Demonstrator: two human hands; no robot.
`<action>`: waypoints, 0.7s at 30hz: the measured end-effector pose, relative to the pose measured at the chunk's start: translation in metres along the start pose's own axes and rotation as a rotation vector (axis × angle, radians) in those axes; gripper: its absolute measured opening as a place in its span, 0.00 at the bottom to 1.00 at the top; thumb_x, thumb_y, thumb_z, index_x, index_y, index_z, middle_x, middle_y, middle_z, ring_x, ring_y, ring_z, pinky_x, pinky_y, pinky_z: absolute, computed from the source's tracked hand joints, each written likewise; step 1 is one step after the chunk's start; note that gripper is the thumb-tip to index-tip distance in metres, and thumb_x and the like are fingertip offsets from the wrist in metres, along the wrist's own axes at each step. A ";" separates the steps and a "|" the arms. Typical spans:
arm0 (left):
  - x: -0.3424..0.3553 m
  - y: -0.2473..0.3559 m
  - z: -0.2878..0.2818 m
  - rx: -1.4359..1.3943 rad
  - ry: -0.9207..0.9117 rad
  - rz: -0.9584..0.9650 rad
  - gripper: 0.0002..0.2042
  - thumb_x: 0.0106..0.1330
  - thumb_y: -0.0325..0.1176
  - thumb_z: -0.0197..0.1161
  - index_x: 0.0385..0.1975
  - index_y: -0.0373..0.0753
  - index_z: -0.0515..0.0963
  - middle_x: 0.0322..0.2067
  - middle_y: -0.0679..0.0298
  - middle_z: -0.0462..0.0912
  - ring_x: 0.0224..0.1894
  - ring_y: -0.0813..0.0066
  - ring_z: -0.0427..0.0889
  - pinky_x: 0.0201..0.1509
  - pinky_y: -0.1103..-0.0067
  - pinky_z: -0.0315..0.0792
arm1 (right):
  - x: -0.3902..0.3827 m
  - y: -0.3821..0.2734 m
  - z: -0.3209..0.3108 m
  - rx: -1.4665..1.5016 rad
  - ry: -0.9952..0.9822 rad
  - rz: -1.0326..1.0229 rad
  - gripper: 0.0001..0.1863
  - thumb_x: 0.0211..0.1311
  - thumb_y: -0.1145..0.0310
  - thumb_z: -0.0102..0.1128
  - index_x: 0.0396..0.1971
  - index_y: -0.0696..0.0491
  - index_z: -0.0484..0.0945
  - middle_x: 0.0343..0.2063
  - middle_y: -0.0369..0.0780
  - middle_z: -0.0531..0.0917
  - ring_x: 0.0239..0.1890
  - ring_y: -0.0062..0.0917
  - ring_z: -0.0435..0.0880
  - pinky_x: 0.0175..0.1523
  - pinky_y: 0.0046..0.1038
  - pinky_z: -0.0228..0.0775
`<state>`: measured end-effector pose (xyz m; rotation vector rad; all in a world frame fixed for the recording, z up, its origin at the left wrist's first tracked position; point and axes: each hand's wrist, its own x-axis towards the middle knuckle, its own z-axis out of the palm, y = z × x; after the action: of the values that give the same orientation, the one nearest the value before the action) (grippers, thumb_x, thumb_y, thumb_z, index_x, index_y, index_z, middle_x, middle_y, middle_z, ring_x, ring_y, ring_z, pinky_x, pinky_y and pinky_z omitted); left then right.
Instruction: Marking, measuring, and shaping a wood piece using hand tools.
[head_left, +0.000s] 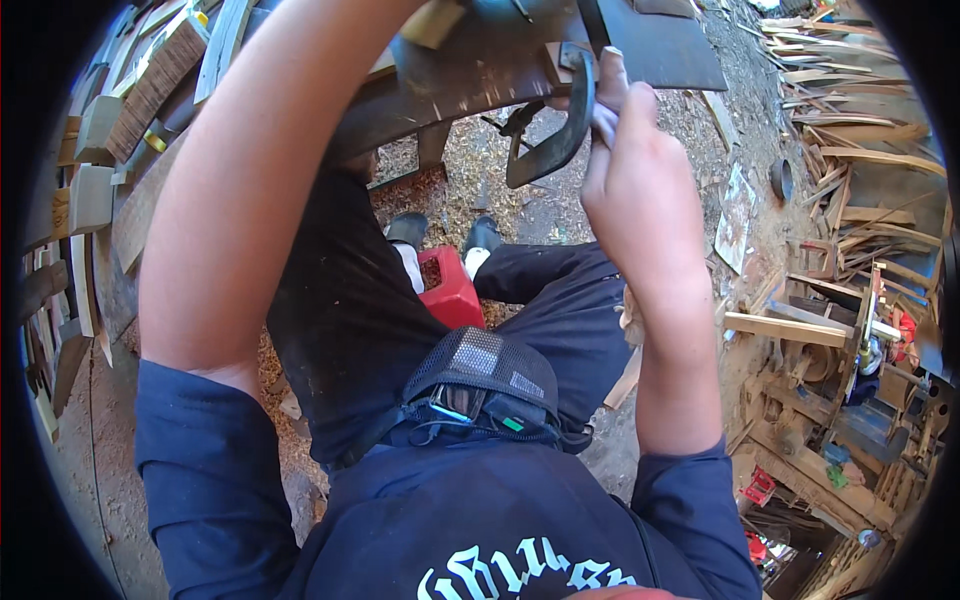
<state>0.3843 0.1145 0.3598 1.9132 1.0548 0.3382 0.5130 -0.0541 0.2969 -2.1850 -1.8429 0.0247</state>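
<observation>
My right hand (645,150) is closed at the near edge of a dark workbench top (450,90). Its fingers wrap the near end of a dark, narrow bar-like tool (592,22), which runs up out of the picture; its exact kind does not show. Just left of these fingers, a dark C-clamp (565,140) grips the bench edge, with a small wooden block (558,68) under its upper jaw. My left forearm (260,180) reaches across the upper left, and the hand itself lies beyond the top edge. Nearest to it is a blurred pale wooden block (432,22).
Wooden boards and blocks (95,205) are stacked at the left. A red plastic stool (450,290) shows between my legs, over a shaving-strewn floor (540,200). Long wood strips (860,135) pile up at the right, above wooden frames and machinery (850,400).
</observation>
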 end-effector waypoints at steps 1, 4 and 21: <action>-0.004 0.004 -0.003 0.013 0.014 -0.047 0.14 0.69 0.41 0.61 0.45 0.40 0.85 0.19 0.67 0.76 0.18 0.78 0.72 0.22 0.76 0.67 | -0.004 0.000 0.003 0.000 0.002 0.003 0.13 0.64 0.74 0.55 0.45 0.58 0.65 0.21 0.59 0.82 0.27 0.56 0.84 0.31 0.53 0.77; 0.000 -0.023 0.009 -0.116 -0.197 0.251 0.15 0.68 0.43 0.63 0.45 0.39 0.85 0.21 0.67 0.77 0.20 0.79 0.74 0.24 0.78 0.68 | -0.039 -0.007 -0.001 -0.060 -0.061 0.081 0.19 0.62 0.76 0.56 0.52 0.60 0.64 0.32 0.49 0.87 0.28 0.55 0.85 0.32 0.51 0.78; 0.005 -0.001 0.013 0.017 -0.021 0.187 0.18 0.69 0.46 0.63 0.46 0.38 0.85 0.27 0.66 0.84 0.27 0.79 0.78 0.29 0.80 0.69 | -0.128 0.024 -0.003 0.082 -0.149 0.169 0.24 0.62 0.75 0.56 0.59 0.54 0.66 0.22 0.51 0.83 0.27 0.50 0.86 0.30 0.50 0.77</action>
<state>0.3944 0.1110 0.3513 2.0318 0.8694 0.4138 0.5129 -0.1824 0.2729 -2.3301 -1.6915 0.2995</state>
